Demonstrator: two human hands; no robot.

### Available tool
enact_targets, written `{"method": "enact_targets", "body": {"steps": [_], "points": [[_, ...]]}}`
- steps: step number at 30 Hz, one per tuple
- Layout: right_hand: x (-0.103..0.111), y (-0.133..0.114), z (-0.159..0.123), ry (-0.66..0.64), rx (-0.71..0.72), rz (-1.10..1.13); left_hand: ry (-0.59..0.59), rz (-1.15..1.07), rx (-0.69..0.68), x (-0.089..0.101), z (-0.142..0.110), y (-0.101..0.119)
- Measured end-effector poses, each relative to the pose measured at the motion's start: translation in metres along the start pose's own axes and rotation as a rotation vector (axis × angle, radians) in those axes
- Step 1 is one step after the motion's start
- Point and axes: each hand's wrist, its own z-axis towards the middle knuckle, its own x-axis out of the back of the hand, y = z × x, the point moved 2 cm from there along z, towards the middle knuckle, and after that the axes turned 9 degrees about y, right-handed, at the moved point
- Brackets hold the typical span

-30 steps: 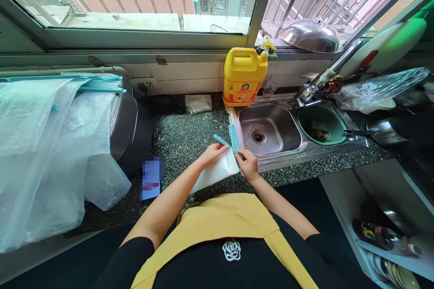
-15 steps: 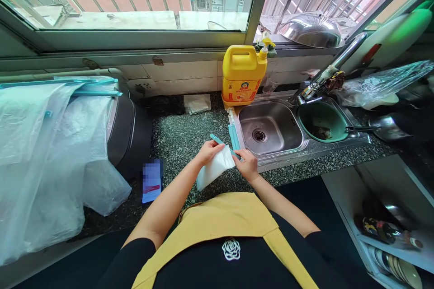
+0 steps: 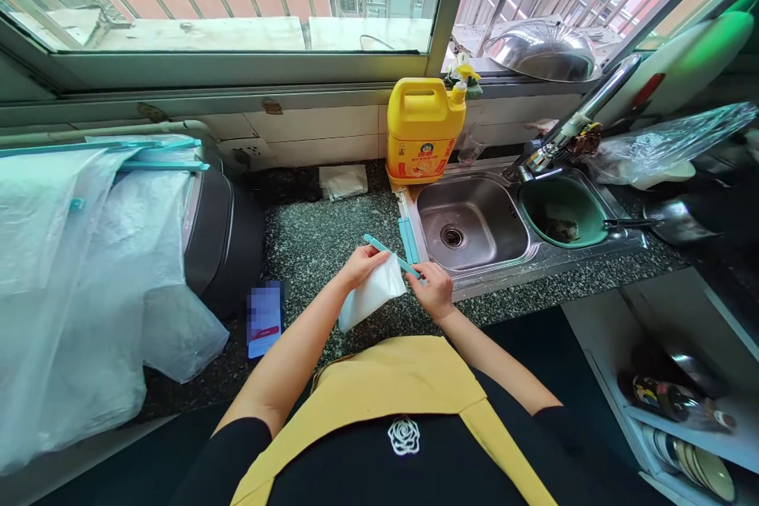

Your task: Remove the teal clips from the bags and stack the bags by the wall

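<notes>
My left hand [image 3: 360, 265] and my right hand [image 3: 435, 290] hold a small white plastic bag [image 3: 373, 294] above the speckled countertop [image 3: 320, 241]. A teal sealing clip [image 3: 391, 255] runs along the bag's top edge between both hands. My left hand pinches the bag's upper left corner at the clip. My right hand grips the clip's right end. Another teal clip [image 3: 407, 240] lies on the counter just beyond, beside the steel sink [image 3: 471, 228].
A yellow detergent jug [image 3: 424, 128] stands behind the sink. A green basin [image 3: 563, 215] fills the sink's right side under the tap [image 3: 578, 123]. Large clear bags [image 3: 77, 269] drape over a dark appliance [image 3: 222, 237] at left. A folded cloth [image 3: 343, 181] lies near the wall.
The white bag has been gathered in and now hangs narrower between my hands. Both hands stay at the clip, having shifted slightly.
</notes>
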Motion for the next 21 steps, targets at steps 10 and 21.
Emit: {"method": "enact_targets", "body": {"steps": [10, 21], "points": [[-0.001, 0.003, 0.005, 0.015, 0.037, -0.006, 0.147, -0.093, -0.099, 0.014, -0.001, 0.015], [-0.01, 0.003, 0.004, -0.083, 0.028, -0.198, 0.062, 0.035, -0.112, 0.018, 0.008, 0.013]]}}
